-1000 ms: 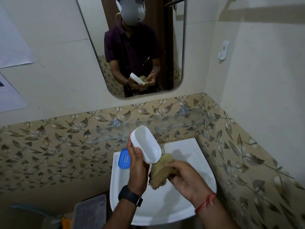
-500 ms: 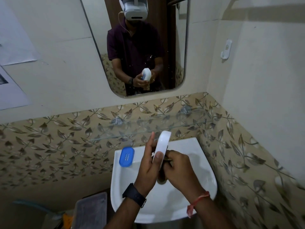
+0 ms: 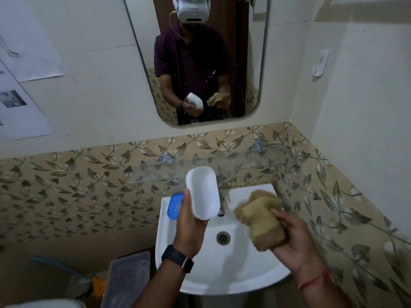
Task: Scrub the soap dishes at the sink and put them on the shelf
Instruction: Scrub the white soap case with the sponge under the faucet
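Observation:
My left hand grips a white soap dish by its lower end, hollow side facing me, above the white sink. To its right, my right hand holds a tan scrubbing cloth, apart from the dish. A blue soap dish lies on the sink's back left corner, partly hidden by my left hand. The glass shelf runs along the wall just above the sink.
A tap stands at the sink's back, mostly hidden behind the white dish. The drain is in the basin's middle. A mirror hangs above. A grey lidded box sits on the floor to the left. The right wall is close.
The white dish has turned from edge-on to hollow side facing me. My right hand has pulled the cloth away from the dish to the right.

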{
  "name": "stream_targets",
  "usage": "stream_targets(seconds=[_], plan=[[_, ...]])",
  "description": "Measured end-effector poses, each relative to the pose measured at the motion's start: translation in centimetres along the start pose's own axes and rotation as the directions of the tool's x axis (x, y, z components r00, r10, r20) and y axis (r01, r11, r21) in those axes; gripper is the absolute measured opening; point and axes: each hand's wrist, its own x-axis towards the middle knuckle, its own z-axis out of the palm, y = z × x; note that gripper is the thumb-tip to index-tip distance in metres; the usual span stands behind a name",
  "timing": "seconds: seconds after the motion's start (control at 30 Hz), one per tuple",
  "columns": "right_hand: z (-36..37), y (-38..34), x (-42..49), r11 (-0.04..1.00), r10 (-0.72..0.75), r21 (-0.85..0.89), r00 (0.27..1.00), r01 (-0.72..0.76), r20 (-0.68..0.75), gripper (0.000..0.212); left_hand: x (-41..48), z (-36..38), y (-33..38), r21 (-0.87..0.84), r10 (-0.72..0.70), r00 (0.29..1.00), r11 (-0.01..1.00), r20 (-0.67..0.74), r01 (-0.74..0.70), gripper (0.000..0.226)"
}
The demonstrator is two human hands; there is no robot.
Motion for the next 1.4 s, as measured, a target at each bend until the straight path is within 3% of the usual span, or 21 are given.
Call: stream_targets(seconds=[0.07,0.17,0.3,0.43,0.53,0.7,0.8,0.97,1.03,1.1,1.23,1.3,1.4], plan=[[-0.3,-1.1,-0.2,0.996,-0.083,-0.033,0.997,0.083,0.009,0.049,0.2,-0.5,0.5,-0.164,-0.101,0.995,0.981,0.019,0.103,0.062],[1.1,-1.3,0.0,0.939,-0.258,-0.216,0.964,0.267,0.067,0.045,0.0,-0.5,0.5,-0.209,-0.155,0.986,0.964,0.064,0.165,0.064],[4.9,0.8,1.0,0.652,-0.57,-0.509,0.806,0.562,0.16,0.032,-0.1,0.0,-0.4,-0.147,-0.159,0.982,0.974,0.104,0.173,0.058],[7.8,4.7,2.7,0.4,-0.591,-0.728,0.764,0.556,0.259,0.02,-0.4,0.8,-1.1,-0.088,-0.136,0.978,0.985,0.159,0.151,0.053],[8.8,6.8,3.7,0.287,-0.619,-0.824,0.751,0.488,0.23,0.041,-0.6,0.7,-1.3,-0.042,-0.121,0.977,0.991,0.177,0.131,0.055],[8.6,7.3,3.8,0.207,-0.434,-0.846,0.821,0.492,0.371,0.049,-0.2,-0.3,-0.9,-0.033,-0.114,0.974,0.992,0.195,0.123,0.049],[8.1,6.0,3.5,0.179,-0.236,-0.872,0.88,0.455,0.411,0.034,0.3,-0.8,-0.5,0.004,-0.133,0.981,0.991,0.142,0.134,0.055],[8.7,3.3,2.8,-0.076,0.033,-0.942,0.945,0.326,0.324,0.02,0.7,-0.7,-0.6,0.045,-0.144,0.984,0.989,0.107,0.14,0.058],[8.4,1.6,2.4,0.008,0.009,-0.972,0.972,0.236,0.237,0.023,0.7,-0.9,-0.8,0.015,-0.143,0.983,0.99,0.112,0.142,0.056],[7.7,-0.1,1.8,0.197,-0.062,-0.968,0.988,0.153,0.143,0.025,0.8,-1.5,-0.6,-0.007,-0.148,0.983,0.989,0.107,0.15,0.057],[6.4,-1.5,1.5,0.503,-0.285,-0.846,0.958,0.175,0.029,0.025,1.2,-1.8,0.3,-0.007,-0.149,0.988,0.989,0.045,0.149,0.059],[7.0,-0.8,1.9,0.545,-0.362,-0.807,0.932,0.227,0.018,0.024,1.2,-1.7,0.4,-0.027,-0.154,0.987,0.988,0.043,0.155,0.061],[8.8,1.8,3.2,0.471,-0.437,-0.83,0.896,0.299,0.075,0.016,1.1,-1.1,0.2,-0.059,-0.151,0.984,0.986,0.092,0.156,0.058]])
